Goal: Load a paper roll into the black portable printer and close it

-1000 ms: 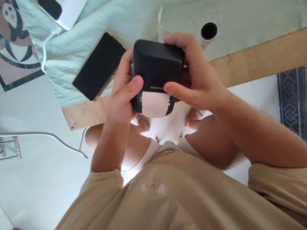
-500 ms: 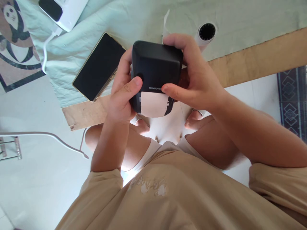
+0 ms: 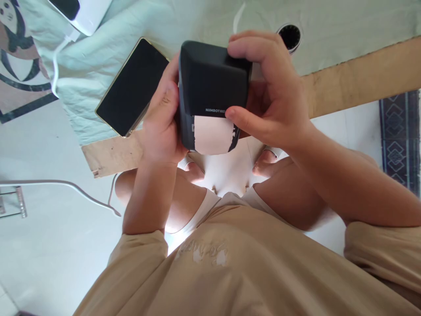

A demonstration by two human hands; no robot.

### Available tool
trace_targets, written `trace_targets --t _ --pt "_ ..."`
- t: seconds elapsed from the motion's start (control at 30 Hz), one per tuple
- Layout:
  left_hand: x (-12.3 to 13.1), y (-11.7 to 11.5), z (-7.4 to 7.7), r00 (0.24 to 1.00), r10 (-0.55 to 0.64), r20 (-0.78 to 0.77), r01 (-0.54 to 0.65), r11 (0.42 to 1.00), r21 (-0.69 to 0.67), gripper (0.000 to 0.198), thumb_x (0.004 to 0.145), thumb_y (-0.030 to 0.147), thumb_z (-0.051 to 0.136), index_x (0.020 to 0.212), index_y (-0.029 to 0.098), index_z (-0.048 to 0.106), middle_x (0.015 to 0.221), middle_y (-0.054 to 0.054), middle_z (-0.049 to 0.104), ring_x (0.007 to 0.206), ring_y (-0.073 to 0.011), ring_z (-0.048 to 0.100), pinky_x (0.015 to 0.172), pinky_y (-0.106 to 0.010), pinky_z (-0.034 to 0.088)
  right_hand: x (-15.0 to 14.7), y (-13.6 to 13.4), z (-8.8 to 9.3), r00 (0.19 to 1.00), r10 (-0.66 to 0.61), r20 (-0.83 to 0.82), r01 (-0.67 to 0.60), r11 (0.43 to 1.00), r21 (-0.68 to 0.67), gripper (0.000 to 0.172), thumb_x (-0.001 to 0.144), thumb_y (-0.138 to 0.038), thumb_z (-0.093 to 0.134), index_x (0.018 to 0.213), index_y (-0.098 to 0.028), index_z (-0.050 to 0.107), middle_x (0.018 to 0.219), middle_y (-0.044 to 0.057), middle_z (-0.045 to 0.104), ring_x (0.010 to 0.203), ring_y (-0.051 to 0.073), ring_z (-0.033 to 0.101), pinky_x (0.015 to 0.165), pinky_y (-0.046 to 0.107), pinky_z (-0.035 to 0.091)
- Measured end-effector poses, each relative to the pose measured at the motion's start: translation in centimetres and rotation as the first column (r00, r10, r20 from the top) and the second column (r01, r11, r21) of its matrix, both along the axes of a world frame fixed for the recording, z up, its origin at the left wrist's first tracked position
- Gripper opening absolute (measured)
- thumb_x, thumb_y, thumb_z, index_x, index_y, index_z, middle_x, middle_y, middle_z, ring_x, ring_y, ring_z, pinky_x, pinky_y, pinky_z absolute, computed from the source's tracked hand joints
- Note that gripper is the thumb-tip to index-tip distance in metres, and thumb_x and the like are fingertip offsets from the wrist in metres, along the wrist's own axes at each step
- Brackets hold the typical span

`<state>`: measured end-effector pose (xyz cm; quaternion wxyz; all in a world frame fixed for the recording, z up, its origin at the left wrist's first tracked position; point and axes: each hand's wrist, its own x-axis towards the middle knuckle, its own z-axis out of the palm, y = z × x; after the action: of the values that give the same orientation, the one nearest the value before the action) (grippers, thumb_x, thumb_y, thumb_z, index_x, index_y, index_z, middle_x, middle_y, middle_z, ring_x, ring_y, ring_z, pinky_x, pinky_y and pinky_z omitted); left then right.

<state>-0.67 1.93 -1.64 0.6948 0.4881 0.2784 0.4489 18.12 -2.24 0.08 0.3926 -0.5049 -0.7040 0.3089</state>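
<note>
Black NIIMBOT label printer (image 3: 213, 79) held up at table's near edge, pale ragged-edged patch (image 3: 213, 134) across its lower face. Left hand (image 3: 162, 118) grasps printer's left side. Right hand (image 3: 279, 87) grasps right side, thumb beside lettering, forefinger on far corner. Smartphone (image 3: 131, 87) just beside left hand, on pale green cloth (image 3: 348, 26). Dark-cored white cylinder (image 3: 290, 37) beyond right hand. Wooden board (image 3: 358, 77) along cloth's near edge.

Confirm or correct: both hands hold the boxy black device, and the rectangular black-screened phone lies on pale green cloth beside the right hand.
Wrong side: the head view shows the rectangular black-screened phone on pale green cloth beside the left hand, not the right hand. Both hands do hold the boxy black device.
</note>
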Motion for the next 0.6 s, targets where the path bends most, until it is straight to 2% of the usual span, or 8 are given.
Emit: trace_targets --t 0.1,0.17,0.23,0.3,0.43,0.53,0.6 --pt "0.1 -0.1 0.0 1.0 0.026 0.015 -0.027 0.999 0.02 0.036 0.092 0.043 0.041 0.11 0.021 0.064 0.105 -0.004 0.063 0.106 -0.0243 0.054 0.101 -0.034 0.041 -0.1 0.2 0.0 0.998 0.005 0.056 -0.014 0.989 0.15 0.055 0.082 -0.049 0.054 0.126 -0.016 0.046 0.136 0.013 0.045 0.124 0.018 0.047 0.065 0.022 0.053" --pt "0.2 -0.2 0.2 0.999 0.033 0.033 -0.033 0.999 0.004 0.034 0.092 0.04 0.042 0.109 0.021 0.064 0.098 -0.005 0.062 0.097 -0.023 0.057 0.095 -0.034 0.044 -0.1 0.3 0.1 0.994 0.012 0.107 -0.033 0.981 0.193 0.053 0.082 -0.048 0.055 0.126 -0.018 0.045 0.133 0.011 0.048 0.127 0.017 0.046 0.084 0.027 0.056" --pt "0.2 -0.2 0.4 0.999 0.028 0.038 -0.027 0.999 -0.024 0.029 0.091 0.033 0.043 0.108 0.024 0.065 0.096 -0.003 0.063 0.094 -0.022 0.058 0.091 -0.032 0.045 -0.1 0.4 0.2 0.989 0.019 0.148 -0.054 0.971 0.233 0.052 0.082 -0.046 0.056 0.125 -0.021 0.044 0.132 0.008 0.049 0.129 0.016 0.045 0.104 0.033 0.049" --pt "0.2 -0.2 0.5 0.999 0.027 0.047 -0.025 0.999 -0.034 0.028 0.09 0.024 0.044 0.107 0.025 0.065 0.097 -0.002 0.064 0.095 -0.0203 0.059 0.092 -0.03 0.046 -0.1 0.4 0.4 0.985 0.037 0.166 -0.08 0.963 0.258 0.053 0.081 -0.047 0.056 0.126 -0.022 0.044 0.131 0.007 0.05 0.129 0.016 0.046 0.113 0.034 0.043" --pt "0.3 -0.1 0.4 0.993 0.035 0.113 -0.032 0.999 -0.033 0.031 0.087 0.008 0.041 0.107 0.017 0.064 0.097 -0.001 0.067 0.094 -0.0158 0.06 0.095 -0.028 0.045 0.1 0.5 1.0 0.98 0.051 0.194 -0.098 0.966 0.24 0.056 0.08 -0.048 0.057 0.127 -0.019 0.044 0.131 0.008 0.05 0.127 0.019 0.047 0.105 0.033 0.049" --pt "0.5 -0.1 0.4 0.994 0.042 0.103 -0.035 0.997 -0.072 0.028 0.09 0.015 0.042 0.105 0.017 0.065 0.094 -0.001 0.069 0.097 -0.0164 0.061 0.098 -0.027 0.045 0.3 0.6 1.6 0.979 0.029 0.203 -0.074 0.973 0.22 0.058 0.079 -0.048 0.06 0.125 -0.017 0.047 0.13 0.009 0.05 0.126 0.02 0.048 0.097 0.03 0.054" --pt "0.6 -0.2 0.4 0.989 0.122 0.087 -0.114 0.989 -0.097 0.027 0.093 0.024 0.041 0.094 0.019 0.067 0.094 0.0 0.069 0.109 -0.0174 0.06 0.104 -0.027 0.042 0.4 0.7 1.8 0.986 0.01 0.166 -0.045 0.977 0.21 0.059 0.078 -0.053 0.061 0.123 -0.016 0.048 0.127 0.008 0.051 0.125 0.02 0.05 0.094 0.028 0.057"
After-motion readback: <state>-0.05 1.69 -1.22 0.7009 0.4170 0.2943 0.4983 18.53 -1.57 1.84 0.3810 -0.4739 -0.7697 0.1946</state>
